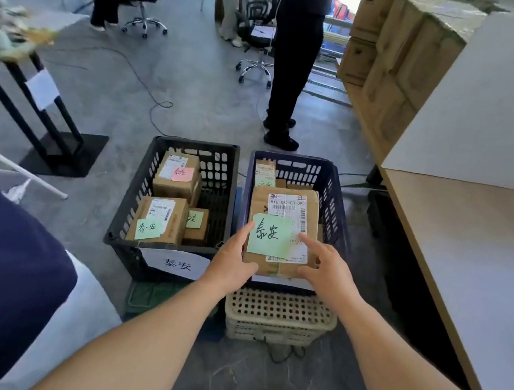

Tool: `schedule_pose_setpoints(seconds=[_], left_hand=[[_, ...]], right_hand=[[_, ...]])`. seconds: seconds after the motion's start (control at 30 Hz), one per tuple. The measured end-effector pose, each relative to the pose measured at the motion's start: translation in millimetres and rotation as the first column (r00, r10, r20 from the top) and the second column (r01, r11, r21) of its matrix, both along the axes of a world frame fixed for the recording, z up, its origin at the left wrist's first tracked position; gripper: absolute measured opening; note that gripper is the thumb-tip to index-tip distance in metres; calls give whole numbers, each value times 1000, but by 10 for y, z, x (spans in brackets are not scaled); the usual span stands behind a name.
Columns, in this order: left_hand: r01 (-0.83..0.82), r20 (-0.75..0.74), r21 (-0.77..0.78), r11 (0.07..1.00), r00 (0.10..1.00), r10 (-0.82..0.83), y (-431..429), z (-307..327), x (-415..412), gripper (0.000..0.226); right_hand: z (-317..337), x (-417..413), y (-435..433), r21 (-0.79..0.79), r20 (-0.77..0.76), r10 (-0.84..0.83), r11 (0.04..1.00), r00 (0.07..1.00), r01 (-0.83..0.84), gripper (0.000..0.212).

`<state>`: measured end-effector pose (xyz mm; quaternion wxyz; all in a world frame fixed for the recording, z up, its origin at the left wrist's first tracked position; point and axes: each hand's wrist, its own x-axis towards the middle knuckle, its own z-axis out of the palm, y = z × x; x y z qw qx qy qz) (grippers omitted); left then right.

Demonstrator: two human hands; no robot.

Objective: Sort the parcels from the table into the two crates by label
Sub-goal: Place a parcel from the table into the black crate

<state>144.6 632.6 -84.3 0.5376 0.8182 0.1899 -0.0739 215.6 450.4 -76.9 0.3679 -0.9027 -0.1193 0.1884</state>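
Observation:
Two crates stand side by side on the floor: a black crate [124,207] on the left with a white paper sign on its front, and a dark blue crate [334,201] on the right. A large brown parcel [283,204] with a white shipping label and a green sticky note is over the blue crate. My left hand [235,257] holds its near left edge. My right hand [325,263] rests on its near right side with fingers spread. The black crate holds three brown parcels [176,178] with pink and green notes.
A beige perforated basket [279,317] sits in front of the blue crate. A light table [475,254] runs along the right, with stacked cardboard boxes [405,60] behind it. A person in dark trousers [292,69] stands beyond the crates. Office chairs and a black stand are farther back.

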Motion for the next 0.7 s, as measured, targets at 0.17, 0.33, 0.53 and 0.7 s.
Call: schedule_pose_setpoints(seconds=[0.17,0.33,0.53,0.7], left_hand=[[-95,-30,40,995,995,96,223,34,313,84],[-177,-40,53,983,983,179,425,-10,562,84],[-233,-76,53,971,969,236,835,-131,727,82],[-223,-111,57,973,967,228,1339,-301,1016,82]], right_hand=[[-26,455,297,9,6,97,995,995,-97,65],[-113,822,581,26,-3,164,986,986,-164,66],[-237,1065,1037,-4,-44,240,971,970,-240,66],[-376,1307,1547,-32,-66,225,973,972,-228,65]])
